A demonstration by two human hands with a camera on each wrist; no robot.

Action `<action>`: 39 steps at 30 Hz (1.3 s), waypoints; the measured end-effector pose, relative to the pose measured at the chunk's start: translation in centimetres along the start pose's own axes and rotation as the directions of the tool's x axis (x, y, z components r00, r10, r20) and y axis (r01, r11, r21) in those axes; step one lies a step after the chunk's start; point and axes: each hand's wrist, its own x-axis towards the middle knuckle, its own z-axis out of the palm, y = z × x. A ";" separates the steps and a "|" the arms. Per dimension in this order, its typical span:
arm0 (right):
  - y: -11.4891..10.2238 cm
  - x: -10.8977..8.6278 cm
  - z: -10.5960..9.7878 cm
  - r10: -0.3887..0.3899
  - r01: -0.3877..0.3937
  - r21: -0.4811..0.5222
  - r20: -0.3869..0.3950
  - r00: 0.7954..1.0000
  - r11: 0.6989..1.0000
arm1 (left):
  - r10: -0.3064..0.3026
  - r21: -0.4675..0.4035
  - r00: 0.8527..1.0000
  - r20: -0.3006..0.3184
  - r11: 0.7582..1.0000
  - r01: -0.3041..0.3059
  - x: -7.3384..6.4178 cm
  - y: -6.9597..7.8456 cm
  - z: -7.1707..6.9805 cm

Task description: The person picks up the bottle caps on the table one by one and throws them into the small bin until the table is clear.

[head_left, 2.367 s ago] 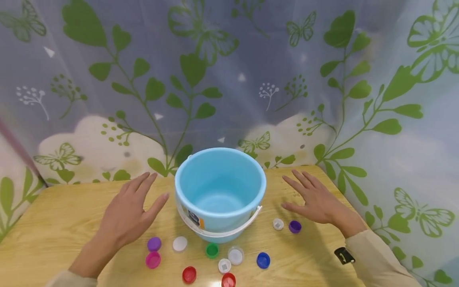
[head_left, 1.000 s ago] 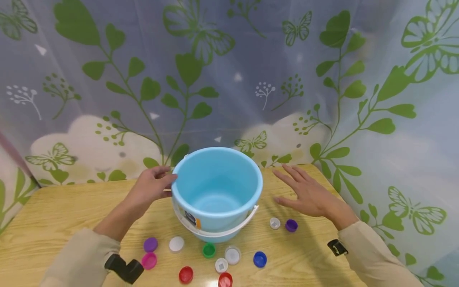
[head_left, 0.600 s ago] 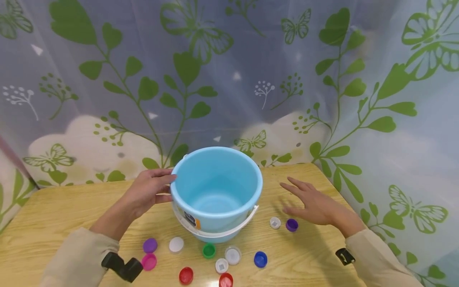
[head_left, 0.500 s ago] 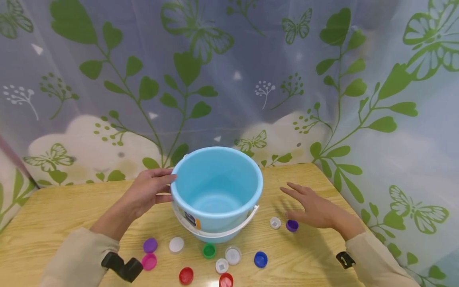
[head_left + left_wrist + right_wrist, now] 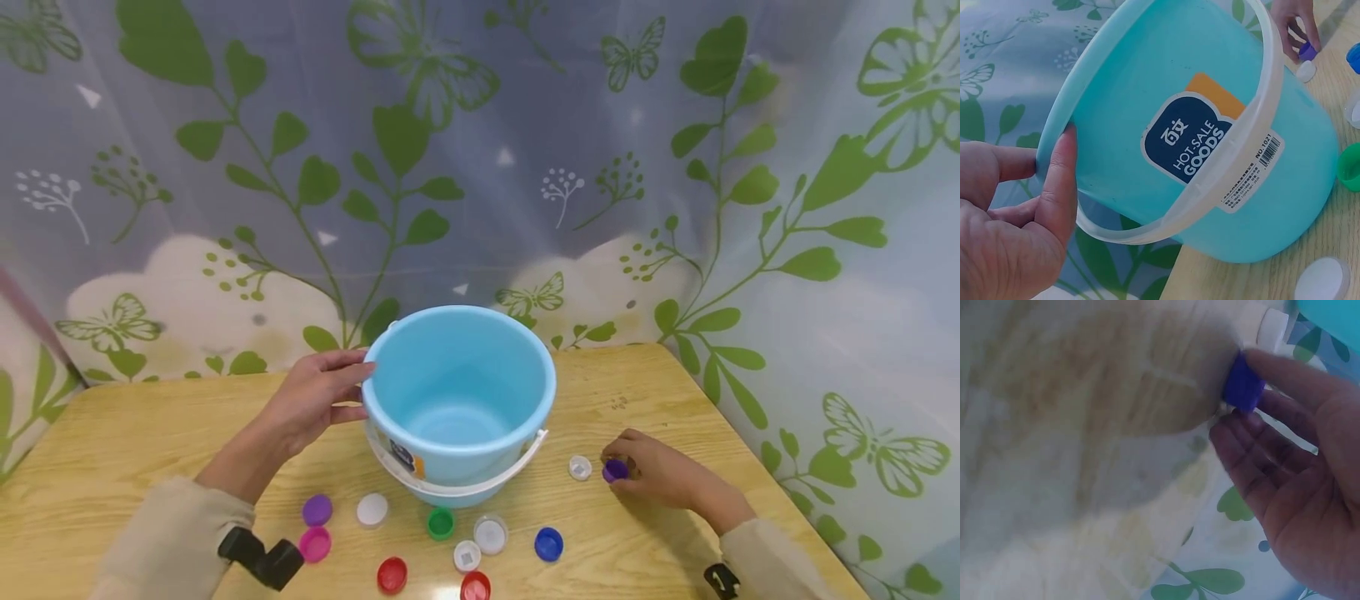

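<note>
A light blue bucket (image 5: 459, 408) with a white handle stands upright on the table, its inside showing nothing but the bare bottom. At its left side my left hand (image 5: 318, 400) grips the rim between thumb and fingers; the label (image 5: 1188, 137) faces the left wrist camera. To the right of the bucket, my right hand (image 5: 660, 471) pinches a dark purple bottle cap (image 5: 615, 471) at the tabletop. In the right wrist view the purple cap (image 5: 1244, 384) sits between thumb and fingertips. Just left of it lies a white cap (image 5: 580, 467).
Several bottle caps lie before the bucket on the wooden table (image 5: 150, 467): purple (image 5: 317, 510), pink (image 5: 315, 544), green (image 5: 440, 523), blue (image 5: 548, 544), red (image 5: 392, 575) and white ones. A patterned curtain (image 5: 480, 167) hangs behind and to the right.
My left hand has reached over to the bucket's rim and taken hold of it. My right hand has come down to the dark purple cap, its fingers closing around it.
</note>
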 end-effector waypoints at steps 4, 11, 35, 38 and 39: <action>0.4 0.0 0.3 -0.045 0.045 -0.015 -0.036 0.998 0.999 | -0.001 0.001 1.000 -0.010 1.000 0.002 0.1 -0.1 0.0; -0.2 0.2 -1.0 -0.023 0.024 0.002 -0.065 0.998 1.000 | 0.020 -0.008 0.999 -0.028 1.000 -0.020 0.1 -0.6 0.0; -10.8 7.5 -11.3 -0.263 0.291 0.036 -0.330 0.906 0.956 | -0.001 -0.134 0.998 -0.055 0.991 -0.006 0.4 -1.1 0.4; -12.0 9.3 -10.8 -0.299 0.331 0.070 -0.281 0.912 0.941 | 0.000 -0.125 0.998 -0.061 0.992 -0.008 0.4 -1.0 0.5; -12.3 9.9 -10.6 -0.306 0.337 0.077 -0.267 0.914 0.938 | 0.002 -0.119 0.998 -0.062 0.993 -0.010 0.4 -1.0 0.5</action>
